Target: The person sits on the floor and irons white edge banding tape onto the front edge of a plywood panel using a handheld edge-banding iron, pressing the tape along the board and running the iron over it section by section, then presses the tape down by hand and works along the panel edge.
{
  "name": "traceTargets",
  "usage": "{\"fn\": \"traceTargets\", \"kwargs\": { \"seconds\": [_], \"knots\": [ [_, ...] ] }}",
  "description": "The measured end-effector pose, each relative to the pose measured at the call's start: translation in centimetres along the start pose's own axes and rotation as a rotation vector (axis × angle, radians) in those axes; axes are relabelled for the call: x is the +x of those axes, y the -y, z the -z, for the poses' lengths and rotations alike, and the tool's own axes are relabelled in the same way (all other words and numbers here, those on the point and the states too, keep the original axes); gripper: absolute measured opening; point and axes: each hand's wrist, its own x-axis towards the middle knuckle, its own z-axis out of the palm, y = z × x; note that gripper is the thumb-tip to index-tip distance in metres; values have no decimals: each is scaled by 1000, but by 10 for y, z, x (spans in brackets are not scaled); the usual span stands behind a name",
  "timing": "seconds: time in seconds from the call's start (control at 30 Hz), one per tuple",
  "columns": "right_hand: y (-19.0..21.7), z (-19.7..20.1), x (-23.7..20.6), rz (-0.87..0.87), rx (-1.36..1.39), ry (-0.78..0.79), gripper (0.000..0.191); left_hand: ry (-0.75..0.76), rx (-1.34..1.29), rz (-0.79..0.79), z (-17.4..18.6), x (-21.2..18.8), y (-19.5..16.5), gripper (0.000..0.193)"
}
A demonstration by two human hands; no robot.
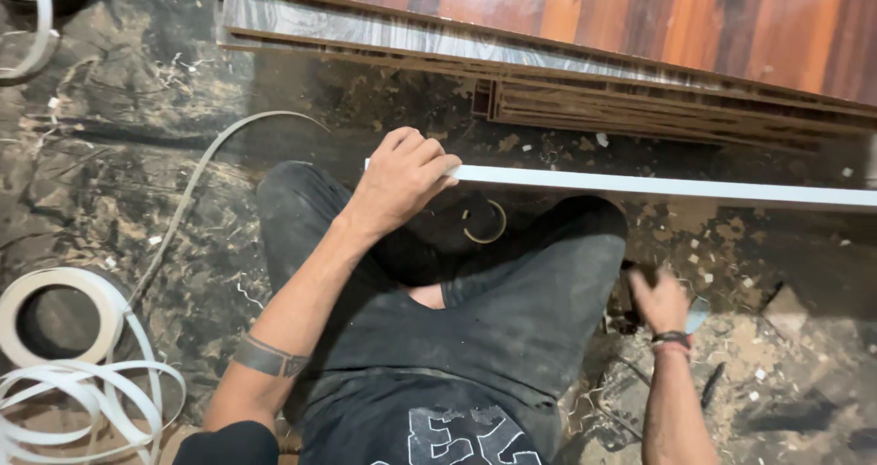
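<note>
White edge banding on a long, narrow board was gripped at its near end by the left hand, the fingers curled tight over the top edge, while the board lay across the knees above the dark, chip-littered floor. The right hand was blurred low beside the right knee; whether its fingers pinched anything could not be told. With only one end held, the board might have tipped or slid off, and the loose white banding coil could have been snagged.
</note>
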Motion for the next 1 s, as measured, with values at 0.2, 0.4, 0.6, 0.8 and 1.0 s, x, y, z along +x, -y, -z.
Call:
{"fn": "traceTargets", "kwargs": {
  "seconds": [0.2, 0.4, 0.6, 0.8, 1.0],
  "knots": [
    [82, 93, 66, 477, 233, -471, 16, -15, -13, 15, 16, -14, 14, 29],
    [165, 92, 135, 490, -130, 93, 33, -43, -104, 150, 39, -41, 31, 26],
    [303, 48, 70, 751, 12, -26, 47, -121, -233, 249, 22, -63, 39, 23],
    [440, -25, 6, 981, 259, -6, 65, -149, -291, 296, 20, -66, 48, 32],
    [360, 37, 60, 877, 356, 33, 46, -147, -120, 180, 40, -47, 32, 41]
  ]
}}
